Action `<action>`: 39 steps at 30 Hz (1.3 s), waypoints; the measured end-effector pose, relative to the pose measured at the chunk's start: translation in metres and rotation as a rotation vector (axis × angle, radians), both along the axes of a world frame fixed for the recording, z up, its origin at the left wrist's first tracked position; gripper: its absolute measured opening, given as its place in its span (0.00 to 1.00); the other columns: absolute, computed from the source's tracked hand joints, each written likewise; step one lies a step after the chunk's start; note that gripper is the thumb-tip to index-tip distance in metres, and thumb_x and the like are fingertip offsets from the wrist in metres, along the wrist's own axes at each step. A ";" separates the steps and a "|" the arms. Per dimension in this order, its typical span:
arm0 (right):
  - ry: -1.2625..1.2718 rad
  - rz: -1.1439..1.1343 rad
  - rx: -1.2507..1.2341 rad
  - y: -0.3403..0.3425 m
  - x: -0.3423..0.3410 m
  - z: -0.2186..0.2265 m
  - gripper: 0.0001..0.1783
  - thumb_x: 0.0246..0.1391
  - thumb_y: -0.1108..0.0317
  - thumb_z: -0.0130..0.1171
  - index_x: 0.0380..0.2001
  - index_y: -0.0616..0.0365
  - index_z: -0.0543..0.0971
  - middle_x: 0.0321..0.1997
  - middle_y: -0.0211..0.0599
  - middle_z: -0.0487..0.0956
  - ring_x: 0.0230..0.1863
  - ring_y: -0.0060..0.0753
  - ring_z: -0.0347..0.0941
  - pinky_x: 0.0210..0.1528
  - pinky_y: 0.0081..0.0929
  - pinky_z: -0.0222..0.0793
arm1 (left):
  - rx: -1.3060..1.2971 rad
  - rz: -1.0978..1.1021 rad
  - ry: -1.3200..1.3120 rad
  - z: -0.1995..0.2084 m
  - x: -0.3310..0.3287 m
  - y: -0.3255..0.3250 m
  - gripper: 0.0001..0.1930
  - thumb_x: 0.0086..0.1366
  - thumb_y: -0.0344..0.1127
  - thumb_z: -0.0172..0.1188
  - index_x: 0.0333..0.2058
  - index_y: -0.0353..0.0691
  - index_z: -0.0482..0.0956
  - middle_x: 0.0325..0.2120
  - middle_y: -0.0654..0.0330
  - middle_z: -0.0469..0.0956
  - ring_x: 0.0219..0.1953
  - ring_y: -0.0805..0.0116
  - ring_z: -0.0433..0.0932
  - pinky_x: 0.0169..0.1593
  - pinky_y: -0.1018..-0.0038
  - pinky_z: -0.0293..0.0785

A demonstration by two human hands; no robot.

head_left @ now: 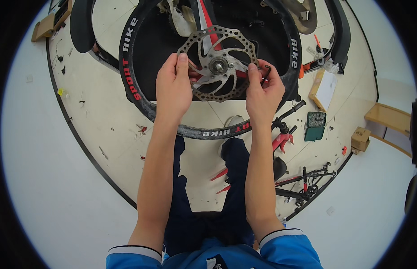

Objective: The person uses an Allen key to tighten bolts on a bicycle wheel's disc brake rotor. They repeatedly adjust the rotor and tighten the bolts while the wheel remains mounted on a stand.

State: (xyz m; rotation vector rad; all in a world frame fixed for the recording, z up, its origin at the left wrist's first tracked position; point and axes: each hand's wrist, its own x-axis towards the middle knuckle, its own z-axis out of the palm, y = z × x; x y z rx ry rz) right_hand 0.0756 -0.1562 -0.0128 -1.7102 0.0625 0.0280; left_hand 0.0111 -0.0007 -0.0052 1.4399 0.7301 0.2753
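Note:
A silver brake disc [231, 66] with a perforated rim lies around the hub axle [218, 66] of a bicycle wheel. My left hand [174, 85] pinches its left edge, thumb on top. At the opposite edge my right hand [264, 92] grips the disc between thumb and fingers. A black L-shaped hex key [267, 71] is also tucked in the right hand's fingers. The wheel's black tyre [127, 58], with red and white lettering, circles both hands. Red and white spokes [207, 20] show beyond the disc. Fingers beneath the disc are partly hidden.
The wheel rests on a black chair seat [150, 45] between curved armrests [82, 27]. On the floor to the right are a green tool case [314, 133], a white-topped box [324, 89], a cardboard box [360, 138] and a bicycle frame [302, 188]. Small parts lie scattered about.

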 end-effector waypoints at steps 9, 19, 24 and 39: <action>0.002 -0.003 0.011 0.000 -0.001 0.000 0.09 0.62 0.71 0.63 0.41 0.66 0.80 0.24 0.18 0.67 0.26 0.10 0.60 0.28 0.12 0.59 | 0.008 -0.004 -0.015 -0.002 0.000 -0.002 0.18 0.81 0.44 0.44 0.35 0.39 0.75 0.29 0.64 0.78 0.31 0.79 0.75 0.38 0.79 0.72; -0.050 -0.112 -0.022 -0.017 0.001 0.016 0.12 0.66 0.64 0.58 0.41 0.64 0.79 0.26 0.24 0.72 0.25 0.13 0.62 0.27 0.15 0.60 | -0.105 -0.006 -0.013 0.000 0.001 0.001 0.17 0.80 0.43 0.46 0.34 0.40 0.75 0.28 0.67 0.77 0.31 0.80 0.75 0.38 0.81 0.72; -0.142 0.202 -0.260 -0.036 0.001 0.035 0.08 0.68 0.67 0.54 0.42 0.61 0.77 0.26 0.28 0.74 0.24 0.20 0.67 0.28 0.22 0.63 | -0.094 -0.019 0.008 0.004 0.001 0.001 0.17 0.80 0.42 0.46 0.34 0.40 0.76 0.28 0.67 0.76 0.31 0.81 0.73 0.38 0.81 0.70; -1.050 1.105 -1.176 -0.029 0.075 0.066 0.14 0.52 0.71 0.64 0.42 0.51 0.76 0.28 0.32 0.73 0.31 0.39 0.77 0.32 0.35 0.72 | -0.052 -0.035 0.005 0.000 0.000 0.004 0.17 0.79 0.42 0.47 0.35 0.37 0.77 0.28 0.65 0.77 0.31 0.79 0.74 0.39 0.79 0.71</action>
